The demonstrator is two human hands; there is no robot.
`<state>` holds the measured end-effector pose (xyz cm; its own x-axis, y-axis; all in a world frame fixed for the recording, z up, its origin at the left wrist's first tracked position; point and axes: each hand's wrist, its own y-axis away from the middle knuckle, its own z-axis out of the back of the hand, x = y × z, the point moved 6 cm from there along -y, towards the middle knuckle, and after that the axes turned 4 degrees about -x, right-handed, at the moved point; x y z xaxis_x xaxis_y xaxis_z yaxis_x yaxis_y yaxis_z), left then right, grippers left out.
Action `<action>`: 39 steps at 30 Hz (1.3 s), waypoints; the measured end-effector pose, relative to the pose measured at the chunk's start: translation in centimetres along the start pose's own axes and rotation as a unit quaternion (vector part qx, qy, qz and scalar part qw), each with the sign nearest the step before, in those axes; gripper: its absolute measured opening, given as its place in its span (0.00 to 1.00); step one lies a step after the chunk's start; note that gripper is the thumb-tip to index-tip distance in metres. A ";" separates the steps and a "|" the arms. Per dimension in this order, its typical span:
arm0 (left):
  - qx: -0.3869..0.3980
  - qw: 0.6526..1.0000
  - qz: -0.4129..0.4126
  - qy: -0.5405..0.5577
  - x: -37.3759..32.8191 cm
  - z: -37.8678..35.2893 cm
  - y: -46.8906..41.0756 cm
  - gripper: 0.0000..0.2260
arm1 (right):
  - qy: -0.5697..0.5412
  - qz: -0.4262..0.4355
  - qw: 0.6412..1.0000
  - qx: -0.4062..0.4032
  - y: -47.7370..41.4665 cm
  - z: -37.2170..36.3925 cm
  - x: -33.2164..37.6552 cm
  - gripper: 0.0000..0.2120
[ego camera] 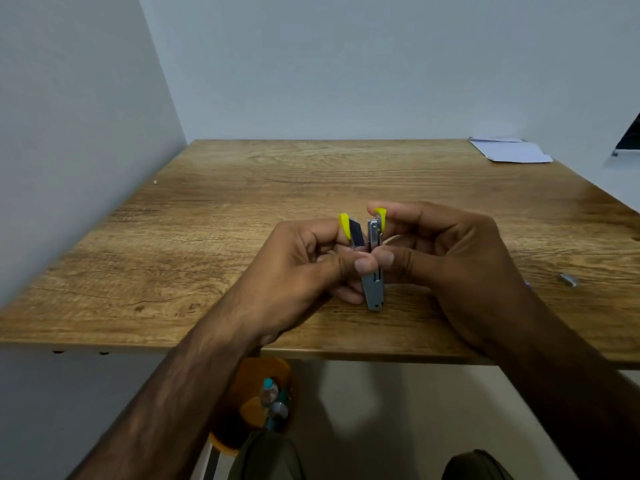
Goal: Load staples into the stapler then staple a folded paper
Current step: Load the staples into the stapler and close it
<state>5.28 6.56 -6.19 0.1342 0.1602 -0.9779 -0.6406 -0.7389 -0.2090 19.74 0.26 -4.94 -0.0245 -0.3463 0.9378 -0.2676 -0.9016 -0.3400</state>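
Note:
A small grey metal stapler (373,289) with yellow tips is held just above the wooden table (207,237), near its front edge. It is hinged open, its two yellow-tipped halves spread apart at the top. My left hand (304,268) pinches the left half, thumb on the body. My right hand (446,258) grips the right half, forefinger on its yellow tip. A short strip of staples (569,280) lies on the table to the right of my right wrist. White folded paper (509,150) rests at the table's far right corner.
Walls close off the table's left and back sides. A dark object (628,133) stands past the right edge. Below the table's front edge are an orange holder with bottles (266,400) and my knees.

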 end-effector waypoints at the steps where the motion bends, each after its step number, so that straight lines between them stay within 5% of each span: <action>1: 0.007 1.000 0.001 -0.004 0.0 0.0 0.1 0.17 | -0.003 -0.002 1.000 0.001 0.1 0.0 0.0 0.24; 20: 0.052 0.995 -0.005 -0.083 -0.2 -0.7 0.2 0.09 | 0.037 -0.016 0.998 0.037 0.1 -0.2 0.1 0.21; 39: -0.019 0.997 -0.042 0.058 -0.6 0.5 0.2 0.14 | 0.046 0.024 0.998 0.035 0.5 -0.2 0.2 0.25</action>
<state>4.70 6.68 -5.69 0.2742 0.1473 -0.9503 -0.5946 -0.7507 -0.2879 19.40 -0.15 -4.92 -0.1246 -0.3671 0.9218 -0.1959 -0.9017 -0.3856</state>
